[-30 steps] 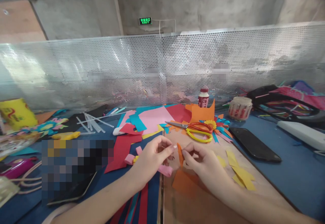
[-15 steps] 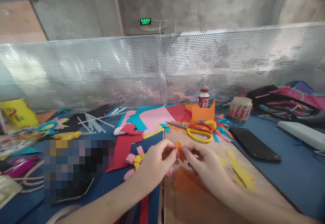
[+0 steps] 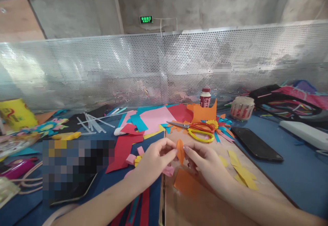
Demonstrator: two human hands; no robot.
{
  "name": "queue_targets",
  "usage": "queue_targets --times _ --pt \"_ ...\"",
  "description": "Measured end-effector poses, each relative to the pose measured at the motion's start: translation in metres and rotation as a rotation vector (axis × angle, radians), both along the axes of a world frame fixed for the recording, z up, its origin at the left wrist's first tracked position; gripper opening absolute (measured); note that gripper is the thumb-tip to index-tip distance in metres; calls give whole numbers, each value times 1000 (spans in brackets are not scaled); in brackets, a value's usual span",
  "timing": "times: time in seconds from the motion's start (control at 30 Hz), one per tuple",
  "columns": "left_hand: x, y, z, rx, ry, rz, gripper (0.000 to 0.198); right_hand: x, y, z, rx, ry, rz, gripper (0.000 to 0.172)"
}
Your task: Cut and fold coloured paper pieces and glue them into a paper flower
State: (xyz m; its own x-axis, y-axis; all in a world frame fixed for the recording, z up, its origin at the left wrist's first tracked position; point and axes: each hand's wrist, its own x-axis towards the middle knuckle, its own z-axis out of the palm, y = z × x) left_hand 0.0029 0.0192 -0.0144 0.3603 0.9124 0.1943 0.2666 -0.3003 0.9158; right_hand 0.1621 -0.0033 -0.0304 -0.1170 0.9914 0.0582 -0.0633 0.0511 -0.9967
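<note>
Both the left hand [image 3: 153, 159] and right hand [image 3: 205, 161] pinch a small orange paper piece [image 3: 180, 150] between fingertips (light, floppy, easily creased); edges suit gripping best.

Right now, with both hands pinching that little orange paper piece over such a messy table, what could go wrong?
The orange paper piece is held only by the fingertips of the left hand and right hand, so it might tear or slip from that light grip.

If dropped, it could get lost against the orange sheet just below.

The scissors lie close behind the hands, blades toward the left, so a careless reach could catch them.
</note>
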Motion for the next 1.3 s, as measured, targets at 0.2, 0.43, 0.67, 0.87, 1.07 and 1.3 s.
queue_targets --times 0.2,0.43,0.67,0.87,1.07,1.3 --pt "1 0 1 -30 -29 11 14 1 1 -1 -11 -8 18 28" --pt "2 -2 4 -113 -98 -22 11 3 1 1 -16 -2 38 28" --pt "1 0 6 -52 -119 2 15 3 2 -2 -31 12 33 30" --pt "0 1 5 -54 -115 1 16 3 -1 4 -39 -30 15 31" --pt "0 1 3 -54 -123 15 18 5 1 1 -55 -40 12 31" --pt "1 0 6 -82 -85 85 22 6 2 3 -34 -87 0 31"
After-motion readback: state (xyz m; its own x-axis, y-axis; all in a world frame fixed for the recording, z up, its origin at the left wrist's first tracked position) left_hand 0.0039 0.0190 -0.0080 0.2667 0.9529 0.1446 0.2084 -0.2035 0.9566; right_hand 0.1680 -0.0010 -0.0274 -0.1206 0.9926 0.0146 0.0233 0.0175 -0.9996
